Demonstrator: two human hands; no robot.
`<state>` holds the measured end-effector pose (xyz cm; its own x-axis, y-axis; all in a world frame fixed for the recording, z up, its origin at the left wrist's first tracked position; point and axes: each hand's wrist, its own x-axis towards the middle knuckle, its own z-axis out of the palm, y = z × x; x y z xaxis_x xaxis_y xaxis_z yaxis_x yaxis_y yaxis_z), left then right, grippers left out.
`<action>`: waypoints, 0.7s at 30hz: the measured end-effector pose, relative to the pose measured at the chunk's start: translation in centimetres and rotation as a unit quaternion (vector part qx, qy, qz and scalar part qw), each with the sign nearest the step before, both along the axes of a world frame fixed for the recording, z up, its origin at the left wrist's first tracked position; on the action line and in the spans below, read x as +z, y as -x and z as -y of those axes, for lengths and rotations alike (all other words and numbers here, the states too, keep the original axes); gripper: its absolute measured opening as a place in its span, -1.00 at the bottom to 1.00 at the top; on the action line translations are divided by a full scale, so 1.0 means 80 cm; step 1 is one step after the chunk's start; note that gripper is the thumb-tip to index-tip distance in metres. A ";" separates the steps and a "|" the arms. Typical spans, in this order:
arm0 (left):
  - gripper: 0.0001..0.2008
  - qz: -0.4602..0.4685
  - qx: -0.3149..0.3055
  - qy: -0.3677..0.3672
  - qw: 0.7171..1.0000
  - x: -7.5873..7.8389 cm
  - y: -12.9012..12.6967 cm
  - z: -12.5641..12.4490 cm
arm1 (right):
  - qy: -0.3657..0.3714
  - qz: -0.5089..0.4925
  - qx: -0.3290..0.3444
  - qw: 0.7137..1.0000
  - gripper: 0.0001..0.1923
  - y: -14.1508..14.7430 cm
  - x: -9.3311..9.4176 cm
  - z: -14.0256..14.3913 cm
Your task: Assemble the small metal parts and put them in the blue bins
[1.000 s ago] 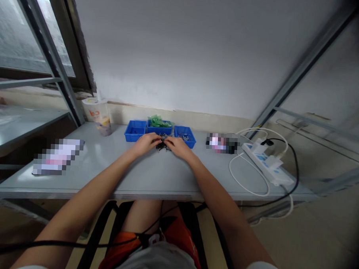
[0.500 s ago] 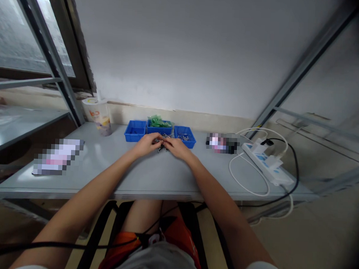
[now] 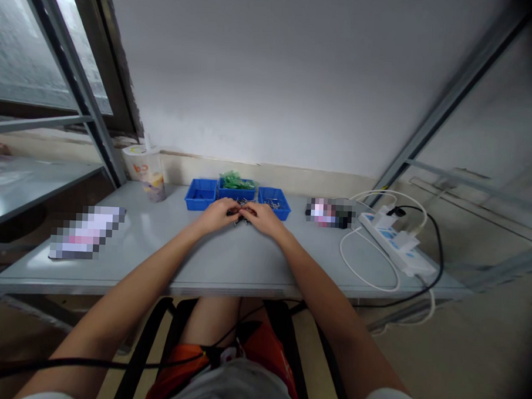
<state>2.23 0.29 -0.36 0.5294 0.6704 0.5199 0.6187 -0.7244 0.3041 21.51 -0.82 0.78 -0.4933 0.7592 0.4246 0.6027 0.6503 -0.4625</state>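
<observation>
My left hand point(image 3: 216, 214) and my right hand point(image 3: 261, 217) meet at the far middle of the grey table point(image 3: 228, 262). Their fingertips pinch small dark metal parts from a little pile point(image 3: 240, 212) lying between them. The parts are too small to make out. Just behind the hands stand three small blue bins: the left bin point(image 3: 200, 195) looks nearly bare, the middle bin point(image 3: 236, 188) holds green pieces, and the right bin point(image 3: 275, 202) holds small metal bits.
A plastic drink cup point(image 3: 146, 171) stands at the back left. A white power strip point(image 3: 396, 244) with white and black cables lies on the right. Blurred-out items lie at the left and right of the table. Metal shelf posts flank both sides.
My hands have closed in slightly over the pile and lifted a little towards the bins; the dark parts show less between them.
</observation>
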 end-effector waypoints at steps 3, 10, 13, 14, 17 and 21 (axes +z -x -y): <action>-0.87 -0.009 0.004 -0.007 1.000 0.000 0.000 0.002 | 0.003 0.003 0.000 1.000 -0.76 0.001 -0.001 0.000; -0.90 -0.017 0.018 -0.002 1.000 0.000 -0.002 0.003 | 0.009 0.004 0.011 1.000 -0.77 0.001 -0.005 -0.002; -0.89 -0.020 0.020 -0.003 1.000 0.000 -0.001 0.003 | 0.011 0.008 0.010 1.000 -0.77 0.001 -0.004 -0.003; -0.88 -0.021 0.019 -0.002 1.000 0.000 -0.001 0.002 | 0.010 0.009 0.008 1.000 -0.77 0.001 -0.003 -0.003; -0.86 -0.021 0.015 0.003 1.000 0.000 0.000 0.001 | 0.008 0.015 0.004 1.000 -0.77 0.000 -0.003 -0.003; -0.84 -0.021 0.012 0.007 1.000 0.000 0.000 0.001 | 0.011 0.019 0.010 1.000 -0.76 -0.002 -0.004 -0.005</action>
<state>2.24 0.20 -0.35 0.5339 0.6904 0.4882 0.6484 -0.7049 0.2877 21.64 -0.40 0.48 -0.5237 0.7576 0.3895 0.6065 0.6527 -0.4541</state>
